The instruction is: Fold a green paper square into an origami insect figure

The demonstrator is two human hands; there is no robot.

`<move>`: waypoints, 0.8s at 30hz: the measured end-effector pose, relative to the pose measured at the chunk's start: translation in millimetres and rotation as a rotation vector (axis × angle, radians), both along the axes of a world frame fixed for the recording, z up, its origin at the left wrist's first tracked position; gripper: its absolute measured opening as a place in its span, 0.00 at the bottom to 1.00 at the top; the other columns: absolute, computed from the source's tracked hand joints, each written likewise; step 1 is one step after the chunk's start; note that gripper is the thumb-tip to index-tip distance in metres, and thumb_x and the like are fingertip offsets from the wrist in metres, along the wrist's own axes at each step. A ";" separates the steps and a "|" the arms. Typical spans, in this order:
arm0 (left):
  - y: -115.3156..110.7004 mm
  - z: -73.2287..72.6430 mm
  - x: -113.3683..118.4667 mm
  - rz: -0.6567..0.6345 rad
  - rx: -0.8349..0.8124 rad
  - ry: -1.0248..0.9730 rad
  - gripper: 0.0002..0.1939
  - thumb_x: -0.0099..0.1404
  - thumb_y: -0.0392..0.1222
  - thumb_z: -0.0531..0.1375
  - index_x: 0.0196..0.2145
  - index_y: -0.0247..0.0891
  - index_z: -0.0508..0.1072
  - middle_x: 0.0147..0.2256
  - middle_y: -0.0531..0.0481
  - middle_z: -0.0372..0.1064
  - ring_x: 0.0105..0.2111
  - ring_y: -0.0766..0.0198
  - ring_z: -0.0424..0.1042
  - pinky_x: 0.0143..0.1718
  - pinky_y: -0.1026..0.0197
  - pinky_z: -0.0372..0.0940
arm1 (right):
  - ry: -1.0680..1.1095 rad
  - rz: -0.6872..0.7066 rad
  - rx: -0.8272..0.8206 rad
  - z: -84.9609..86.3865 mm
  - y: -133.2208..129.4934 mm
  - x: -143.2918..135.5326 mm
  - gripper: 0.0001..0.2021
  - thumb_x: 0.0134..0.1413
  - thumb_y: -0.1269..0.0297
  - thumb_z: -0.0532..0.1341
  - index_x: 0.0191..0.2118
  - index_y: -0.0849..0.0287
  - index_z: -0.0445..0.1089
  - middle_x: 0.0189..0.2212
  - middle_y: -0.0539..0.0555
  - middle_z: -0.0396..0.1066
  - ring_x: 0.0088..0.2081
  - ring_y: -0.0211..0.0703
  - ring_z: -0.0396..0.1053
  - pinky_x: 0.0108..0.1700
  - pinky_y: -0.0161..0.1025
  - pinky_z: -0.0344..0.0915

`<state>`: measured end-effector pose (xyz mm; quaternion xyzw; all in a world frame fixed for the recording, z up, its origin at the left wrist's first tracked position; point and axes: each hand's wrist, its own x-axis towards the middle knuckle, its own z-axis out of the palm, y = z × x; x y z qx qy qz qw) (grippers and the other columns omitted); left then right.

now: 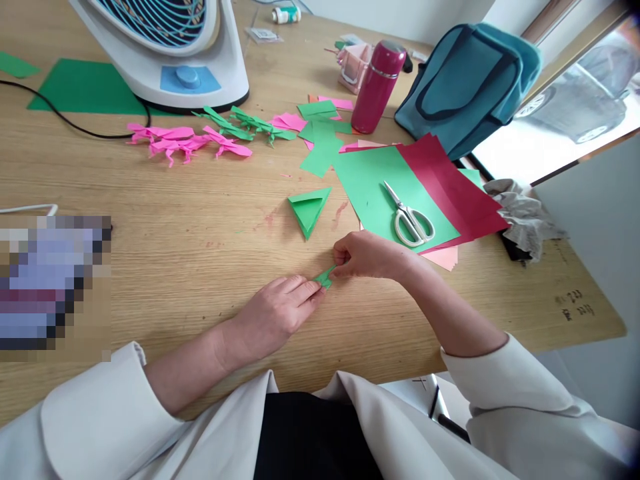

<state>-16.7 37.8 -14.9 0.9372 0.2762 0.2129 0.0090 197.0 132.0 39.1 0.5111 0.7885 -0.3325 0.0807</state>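
Observation:
A small folded piece of green paper (325,277) lies on the table between my hands, partly covered by fingers. My left hand (284,305) presses its fingertips on the paper's left end. With fingers curled in a pinch, my right hand (361,256) grips the other end. Just beyond them sits a folded green paper triangle (309,212) with a raised flap. White-handled scissors (413,225) rest on green sheets (377,190) to the right, over red paper (445,180).
Pink folded paper figures (173,141) and green ones (245,124) lie farther back, before a white fan (193,80). A magenta bottle (379,87) and teal bag (465,87) stand back right. A blurred screen (45,280) is at left; a black cable (65,120) crosses behind.

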 end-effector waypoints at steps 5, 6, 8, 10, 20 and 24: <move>0.5 -3.7 -0.6 0.002 0.028 0.014 0.13 0.71 0.28 0.53 0.50 0.29 0.73 0.44 0.40 0.75 0.42 0.56 0.72 0.40 0.54 0.72 | -0.054 0.039 -0.002 4.5 3.4 -6.3 0.18 0.44 0.66 0.73 0.17 0.57 0.64 0.15 0.47 0.63 0.21 0.35 0.57 0.27 0.39 0.47; 0.5 -4.4 -0.9 0.004 0.024 0.016 0.14 0.71 0.28 0.53 0.50 0.29 0.73 0.44 0.41 0.75 0.41 0.56 0.72 0.40 0.54 0.71 | -0.060 0.050 0.003 5.1 3.8 -7.6 0.19 0.44 0.66 0.74 0.16 0.57 0.64 0.14 0.47 0.62 0.21 0.35 0.57 0.27 0.39 0.47; 0.4 -5.3 -1.4 0.010 0.013 0.021 0.14 0.72 0.29 0.53 0.51 0.30 0.73 0.45 0.41 0.75 0.41 0.56 0.71 0.41 0.54 0.71 | -0.067 0.065 0.027 5.6 4.5 -10.1 0.21 0.42 0.65 0.75 0.14 0.57 0.62 0.13 0.47 0.60 0.21 0.36 0.57 0.28 0.39 0.46; 0.0 -5.3 -1.4 0.015 0.006 0.020 0.14 0.72 0.29 0.53 0.51 0.31 0.73 0.45 0.42 0.75 0.42 0.57 0.71 0.41 0.55 0.71 | -0.083 0.073 0.054 4.9 4.7 -12.1 0.23 0.41 0.63 0.76 0.14 0.56 0.60 0.13 0.47 0.58 0.22 0.38 0.58 0.29 0.40 0.47; -3.5 -1.3 1.9 0.026 0.066 0.001 0.14 0.73 0.30 0.52 0.52 0.28 0.72 0.45 0.40 0.76 0.40 0.57 0.71 0.41 0.54 0.73 | -0.303 0.176 0.098 10.6 -3.9 -20.1 0.14 0.53 0.53 0.70 0.30 0.60 0.72 0.28 0.60 0.73 0.36 0.53 0.72 0.31 0.40 0.53; -5.1 1.5 0.9 0.019 0.094 -0.007 0.14 0.72 0.28 0.52 0.51 0.27 0.73 0.45 0.40 0.77 0.41 0.57 0.72 0.41 0.54 0.74 | -0.345 0.195 0.079 15.8 -9.4 -20.4 0.15 0.57 0.51 0.65 0.38 0.60 0.75 0.36 0.61 0.77 0.40 0.53 0.74 0.32 0.39 0.56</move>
